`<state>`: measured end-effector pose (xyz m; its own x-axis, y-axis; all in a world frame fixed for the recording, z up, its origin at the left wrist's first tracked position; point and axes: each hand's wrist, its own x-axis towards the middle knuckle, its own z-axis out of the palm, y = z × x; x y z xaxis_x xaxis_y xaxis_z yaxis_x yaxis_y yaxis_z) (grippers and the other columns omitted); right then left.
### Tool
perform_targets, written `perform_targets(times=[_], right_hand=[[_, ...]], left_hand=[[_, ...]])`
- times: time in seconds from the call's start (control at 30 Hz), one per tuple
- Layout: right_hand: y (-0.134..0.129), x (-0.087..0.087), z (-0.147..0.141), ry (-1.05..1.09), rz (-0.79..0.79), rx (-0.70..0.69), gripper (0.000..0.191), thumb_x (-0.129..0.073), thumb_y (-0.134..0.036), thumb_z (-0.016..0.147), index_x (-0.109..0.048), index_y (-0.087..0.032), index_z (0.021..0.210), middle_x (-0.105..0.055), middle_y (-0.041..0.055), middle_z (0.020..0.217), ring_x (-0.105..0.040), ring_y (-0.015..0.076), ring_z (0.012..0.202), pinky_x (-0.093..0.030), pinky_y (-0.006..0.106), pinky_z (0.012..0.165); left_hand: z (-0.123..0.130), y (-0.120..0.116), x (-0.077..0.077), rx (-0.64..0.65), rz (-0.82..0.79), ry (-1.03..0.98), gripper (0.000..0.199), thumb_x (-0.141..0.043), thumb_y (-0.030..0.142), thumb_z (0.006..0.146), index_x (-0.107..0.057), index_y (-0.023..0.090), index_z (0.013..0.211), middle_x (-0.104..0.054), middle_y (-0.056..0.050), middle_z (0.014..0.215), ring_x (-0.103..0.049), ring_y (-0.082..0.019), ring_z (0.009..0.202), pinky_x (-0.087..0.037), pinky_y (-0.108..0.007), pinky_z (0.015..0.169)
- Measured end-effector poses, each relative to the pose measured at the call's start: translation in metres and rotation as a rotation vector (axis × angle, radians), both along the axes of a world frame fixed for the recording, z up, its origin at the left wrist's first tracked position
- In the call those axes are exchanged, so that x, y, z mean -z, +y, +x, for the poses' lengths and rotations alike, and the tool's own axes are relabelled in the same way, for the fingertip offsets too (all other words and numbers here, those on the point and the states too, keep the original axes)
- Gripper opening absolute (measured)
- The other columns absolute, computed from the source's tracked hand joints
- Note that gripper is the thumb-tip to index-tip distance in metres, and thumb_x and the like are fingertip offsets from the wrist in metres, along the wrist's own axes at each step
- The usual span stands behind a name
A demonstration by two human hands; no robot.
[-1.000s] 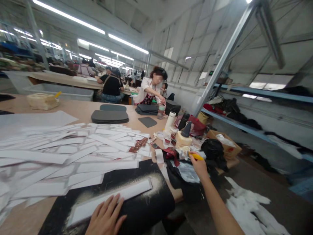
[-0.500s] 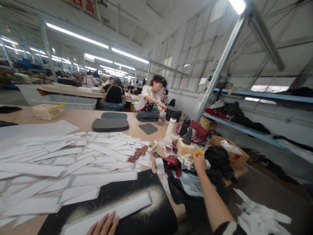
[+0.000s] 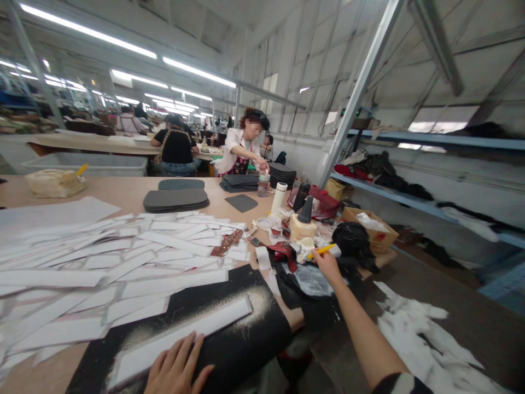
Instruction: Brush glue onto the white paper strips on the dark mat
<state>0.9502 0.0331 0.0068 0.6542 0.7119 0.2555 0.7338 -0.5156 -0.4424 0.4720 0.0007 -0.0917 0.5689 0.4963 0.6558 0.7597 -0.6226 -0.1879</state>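
Fingers slightly spread and gripping nothing, a worker's left hand (image 3: pixel 176 364) rests on a smooth, oblong white strip (image 3: pixel 205 325) atop a residue-speckled black mat (image 3: pixel 246 345) at the table's (image 3: pixel 123 189) near edge. Light, even pressure best keeps it flat. Near the right edge, the right hand (image 3: pixel 328 268) closes its fingers around a yellow handle (image 3: pixel 322 250) beside a blocky, cream-coloured container (image 3: pixel 301 229).
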Motion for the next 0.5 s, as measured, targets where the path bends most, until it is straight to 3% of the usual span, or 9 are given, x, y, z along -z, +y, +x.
perform_targets(times=[0.13, 0.23, 0.33, 0.4, 0.5], right_hand=[[-0.04, 0.005, 0.01, 0.016, -0.065, 0.054, 0.032, -0.042, -0.031, 0.079, -0.065, -0.012, 0.067, -0.064, 0.0094, 0.058, -0.061, 0.0207, 0.06, -0.041, 0.026, 0.057], [-0.055, 0.007, 0.011, -0.044, -0.063, 0.093, 0.026, -0.042, -0.024, 0.078, -0.064, -0.01, 0.079, -0.067, 0.0164, 0.073, -0.062, 0.0252, 0.078, -0.042, 0.031, 0.069], [-0.047, 0.017, -0.007, -0.065, -0.064, -0.004, 0.019, -0.052, -0.027, 0.072, -0.063, -0.015, 0.083, -0.067, 0.0145, 0.088, -0.06, 0.0241, 0.094, -0.04, 0.03, 0.08], [-0.039, 0.023, -0.02, -0.035, -0.078, -0.064, 0.02, -0.051, -0.034, 0.073, -0.063, -0.018, 0.077, -0.069, 0.0104, 0.083, -0.062, 0.021, 0.088, -0.042, 0.027, 0.077], [-0.044, 0.018, -0.021, 0.017, -0.102, -0.076, 0.034, -0.04, -0.042, 0.075, -0.055, -0.021, 0.054, -0.065, 0.0079, 0.06, -0.063, 0.0191, 0.062, -0.045, 0.028, 0.06]], left_hand=[[-0.001, -0.001, 0.003, -0.003, -0.022, -0.005, 0.042, -0.051, 0.046, 0.079, -0.061, 0.02, 0.111, -0.063, -0.006, 0.114, -0.053, -0.024, 0.101, -0.035, -0.037, 0.083], [-0.002, -0.001, 0.005, -0.011, -0.043, -0.01, 0.042, -0.051, 0.046, 0.079, -0.061, 0.021, 0.112, -0.062, -0.006, 0.115, -0.052, -0.025, 0.103, -0.035, -0.038, 0.085], [-0.001, 0.0, 0.006, -0.018, -0.048, -0.015, 0.043, -0.051, 0.046, 0.079, -0.061, 0.021, 0.112, -0.062, -0.006, 0.116, -0.053, -0.025, 0.103, -0.034, -0.038, 0.086], [-0.001, 0.0, 0.007, -0.021, -0.031, -0.022, 0.043, -0.051, 0.047, 0.079, -0.061, 0.021, 0.112, -0.062, -0.005, 0.116, -0.053, -0.024, 0.102, -0.035, -0.038, 0.085], [-0.002, -0.001, 0.007, -0.036, 0.02, -0.03, 0.042, -0.05, 0.05, 0.079, -0.062, 0.023, 0.11, -0.064, -0.003, 0.113, -0.055, -0.022, 0.098, -0.036, -0.035, 0.085]])
